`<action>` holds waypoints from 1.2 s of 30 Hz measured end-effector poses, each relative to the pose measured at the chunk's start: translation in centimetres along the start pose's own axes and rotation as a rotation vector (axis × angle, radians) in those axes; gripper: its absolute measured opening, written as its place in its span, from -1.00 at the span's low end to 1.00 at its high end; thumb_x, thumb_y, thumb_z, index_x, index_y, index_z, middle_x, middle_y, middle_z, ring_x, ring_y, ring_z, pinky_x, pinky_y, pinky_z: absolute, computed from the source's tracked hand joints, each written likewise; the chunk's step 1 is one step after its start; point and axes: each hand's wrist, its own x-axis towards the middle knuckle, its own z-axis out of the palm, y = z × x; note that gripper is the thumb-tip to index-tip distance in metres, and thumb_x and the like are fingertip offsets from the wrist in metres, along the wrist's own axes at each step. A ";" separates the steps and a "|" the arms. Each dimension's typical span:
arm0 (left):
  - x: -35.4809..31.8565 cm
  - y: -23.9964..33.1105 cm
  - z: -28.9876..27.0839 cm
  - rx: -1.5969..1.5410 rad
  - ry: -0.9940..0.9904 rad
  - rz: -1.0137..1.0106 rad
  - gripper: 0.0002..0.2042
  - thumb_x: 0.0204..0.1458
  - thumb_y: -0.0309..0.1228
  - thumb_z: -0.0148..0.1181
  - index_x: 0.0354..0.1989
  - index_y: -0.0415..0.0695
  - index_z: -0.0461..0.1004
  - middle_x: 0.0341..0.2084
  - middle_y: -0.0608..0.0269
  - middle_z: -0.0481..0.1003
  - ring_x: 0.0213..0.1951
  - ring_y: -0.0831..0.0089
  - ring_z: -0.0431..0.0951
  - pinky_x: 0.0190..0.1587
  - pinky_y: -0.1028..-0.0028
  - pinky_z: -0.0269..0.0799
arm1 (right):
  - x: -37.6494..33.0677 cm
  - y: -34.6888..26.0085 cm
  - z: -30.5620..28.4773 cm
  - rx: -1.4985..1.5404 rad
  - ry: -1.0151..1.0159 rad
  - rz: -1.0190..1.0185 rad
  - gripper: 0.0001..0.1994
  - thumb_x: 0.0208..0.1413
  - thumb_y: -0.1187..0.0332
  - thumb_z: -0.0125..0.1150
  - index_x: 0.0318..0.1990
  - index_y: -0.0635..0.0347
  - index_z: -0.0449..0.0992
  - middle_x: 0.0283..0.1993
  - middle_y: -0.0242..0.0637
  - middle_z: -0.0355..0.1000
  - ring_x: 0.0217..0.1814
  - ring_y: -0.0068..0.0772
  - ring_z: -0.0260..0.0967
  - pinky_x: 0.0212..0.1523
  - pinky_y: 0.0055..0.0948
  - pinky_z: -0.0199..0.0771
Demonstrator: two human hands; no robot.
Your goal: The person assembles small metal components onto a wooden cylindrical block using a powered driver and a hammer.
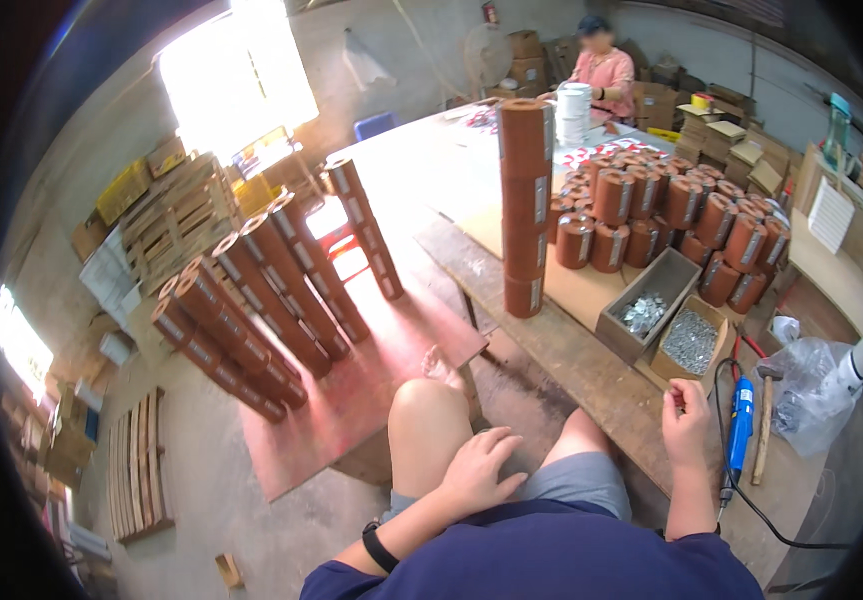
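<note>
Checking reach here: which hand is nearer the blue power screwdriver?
Right. The right hand is just left of the blue power screwdriver, apparently not touching it; the left hand is over the lap, farther left.

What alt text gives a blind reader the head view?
A seated person with the left hand open over grey shorts, the curled right hand beside a blue tool on a wooden table. Stacked brown rolls stand there and on a reddish board.

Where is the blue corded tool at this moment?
In the head view, the blue corded tool lies on the table at the right, between the person's right hand and the hammer with a wooden handle.
</note>
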 end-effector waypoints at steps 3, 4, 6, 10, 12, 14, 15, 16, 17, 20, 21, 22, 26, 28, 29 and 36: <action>3.9 -0.1 -3.9 -0.032 0.143 0.106 -0.46 -0.22 -0.35 0.32 0.02 -0.16 0.33 0.00 -0.01 0.32 -0.02 0.10 0.37 0.02 0.31 0.31 | 1.3 -0.9 0.4 0.040 0.034 -0.032 -0.86 -0.07 0.62 0.13 -0.30 0.29 0.42 -0.37 -0.20 0.32 -0.43 -0.33 0.33 -0.38 -0.46 0.38; 6.0 0.6 -6.0 0.058 0.175 0.155 -0.44 -0.21 -0.37 0.32 0.04 -0.16 0.31 0.00 0.00 0.33 -0.02 0.14 0.38 0.01 0.33 0.32 | 1.6 -1.1 0.2 0.051 0.028 -0.068 -0.87 -0.07 0.62 0.12 -0.31 0.29 0.42 -0.37 -0.20 0.32 -0.44 -0.33 0.32 -0.39 -0.46 0.37; 10.5 -1.1 -7.5 -0.158 0.271 0.178 -0.38 -0.22 -0.36 0.34 0.10 -0.14 0.26 -0.02 0.11 0.35 -0.02 0.27 0.40 0.02 0.37 0.29 | 1.6 -2.0 0.1 0.055 0.046 -0.056 -0.91 -0.06 0.61 0.13 -0.36 0.29 0.43 -0.41 -0.22 0.32 -0.45 -0.32 0.31 -0.39 -0.48 0.36; 21.4 0.6 -12.4 -0.228 0.465 0.090 -0.26 -0.22 -0.24 0.36 0.16 -0.22 0.15 0.02 0.00 0.27 0.00 0.22 0.32 0.05 0.28 0.26 | -0.8 -1.6 -1.2 0.118 -0.002 0.106 -0.96 -0.04 0.55 0.16 -0.39 0.29 0.47 -0.50 -0.25 0.38 -0.48 -0.39 0.35 -0.42 -0.50 0.35; 26.3 0.0 -13.8 -0.226 0.664 -0.006 -0.12 -0.29 -0.14 0.42 0.21 -0.21 0.07 0.08 -0.06 0.21 0.07 0.14 0.26 0.11 0.25 0.21 | -2.0 -1.0 -2.1 0.150 -0.022 0.198 -0.96 -0.02 0.53 0.16 -0.39 0.29 0.48 -0.52 -0.26 0.41 -0.50 -0.43 0.37 -0.44 -0.51 0.35; 30.9 -1.2 -14.4 -0.243 0.762 -0.167 0.01 -0.35 -0.06 0.45 0.26 -0.19 -0.04 0.13 -0.16 0.13 0.17 0.08 0.17 0.18 0.22 0.13 | -3.1 -0.2 -3.0 0.211 -0.019 0.346 -0.94 0.00 0.50 0.17 -0.38 0.30 0.49 -0.52 -0.25 0.44 -0.52 -0.49 0.39 -0.48 -0.54 0.35; 32.5 -1.2 -14.3 -0.242 0.778 -0.214 0.06 -0.38 -0.03 0.46 0.27 -0.19 -0.07 0.14 -0.19 0.12 0.19 0.05 0.14 0.21 0.21 0.10 | -3.2 -0.4 -4.0 0.181 -0.036 0.418 -0.94 0.02 0.49 0.16 -0.38 0.29 0.49 -0.53 -0.26 0.44 -0.53 -0.51 0.39 -0.51 -0.55 0.33; 33.9 -1.3 -14.2 -0.242 0.790 -0.260 0.10 -0.41 0.00 0.47 0.28 -0.19 -0.11 0.15 -0.22 0.10 0.21 0.03 0.12 0.23 0.20 0.07 | -3.2 0.0 -4.5 0.167 -0.011 0.453 -0.94 0.02 0.49 0.16 -0.38 0.29 0.49 -0.53 -0.26 0.44 -0.53 -0.51 0.39 -0.51 -0.55 0.33; 35.3 -2.4 -14.0 -0.205 0.793 -0.250 0.11 -0.42 -0.03 0.48 0.29 -0.19 -0.13 0.14 -0.20 0.12 0.19 0.04 0.16 0.21 0.21 0.11 | -3.3 0.4 -5.2 0.140 0.001 0.433 -0.94 0.02 0.49 0.16 -0.38 0.29 0.49 -0.53 -0.27 0.44 -0.53 -0.51 0.38 -0.51 -0.55 0.32; 38.1 -4.4 -13.4 -0.427 0.665 -0.174 0.10 -0.42 -0.13 0.52 0.28 -0.20 -0.12 0.10 -0.15 0.20 0.10 0.10 0.29 0.13 0.29 0.25 | -4.5 2.2 -7.1 0.096 0.107 0.432 -0.95 0.02 0.49 0.17 -0.37 0.27 0.49 -0.53 -0.28 0.43 -0.54 -0.51 0.37 -0.52 -0.55 0.31; 38.5 -4.9 -13.6 -0.376 0.684 -0.097 0.05 -0.40 -0.16 0.51 0.26 -0.22 -0.06 0.07 -0.11 0.23 0.07 0.15 0.32 0.10 0.32 0.28 | -4.2 2.1 -7.7 0.057 0.126 0.371 -0.95 0.02 0.50 0.17 -0.37 0.27 0.49 -0.53 -0.28 0.43 -0.55 -0.51 0.36 -0.53 -0.55 0.30; 39.1 -5.5 -13.4 -0.339 0.698 -0.014 0.01 -0.39 -0.19 0.51 0.25 -0.23 -0.01 0.05 -0.07 0.26 0.05 0.20 0.35 0.08 0.35 0.31 | -3.9 2.2 -8.2 0.006 0.148 0.314 -0.96 0.01 0.50 0.17 -0.37 0.28 0.49 -0.53 -0.28 0.42 -0.56 -0.52 0.35 -0.53 -0.56 0.30; 38.1 -5.0 -13.9 -0.299 0.800 0.029 -0.21 -0.31 -0.33 0.46 0.14 -0.28 0.17 0.01 0.05 0.33 0.04 0.26 0.35 0.09 0.37 0.27 | -4.3 2.1 -9.8 0.011 0.233 0.467 -0.95 0.02 0.51 0.16 -0.36 0.29 0.48 -0.51 -0.27 0.42 -0.56 -0.53 0.34 -0.53 -0.56 0.30; 36.6 -4.3 -13.3 -0.396 0.883 0.075 -0.37 -0.25 -0.39 0.43 0.02 -0.32 0.27 -0.09 0.05 0.38 -0.14 0.32 0.45 -0.15 0.42 0.47 | -5.0 2.4 -10.3 0.007 0.258 0.500 -0.94 0.02 0.50 0.16 -0.35 0.30 0.48 -0.50 -0.26 0.43 -0.55 -0.54 0.34 -0.52 -0.56 0.31; 35.1 -2.9 -12.1 -0.478 0.893 0.103 -0.40 -0.21 -0.42 0.39 0.03 -0.34 0.25 -0.09 0.03 0.38 -0.15 0.32 0.46 -0.14 0.41 0.48 | -5.4 2.6 -10.5 -0.047 0.239 0.501 -0.94 0.03 0.50 0.16 -0.35 0.30 0.48 -0.49 -0.27 0.43 -0.55 -0.54 0.34 -0.52 -0.58 0.31; 22.9 1.7 -1.0 -0.597 0.219 0.211 -0.08 -0.40 -0.28 0.47 0.19 -0.25 0.05 0.04 0.01 0.26 0.07 0.20 0.34 0.11 0.23 0.29 | -2.8 2.8 -8.7 -0.289 -0.048 0.409 -0.91 -0.04 0.48 0.16 -0.35 0.27 0.48 -0.40 -0.17 0.47 -0.34 -0.21 0.43 -0.31 -0.36 0.40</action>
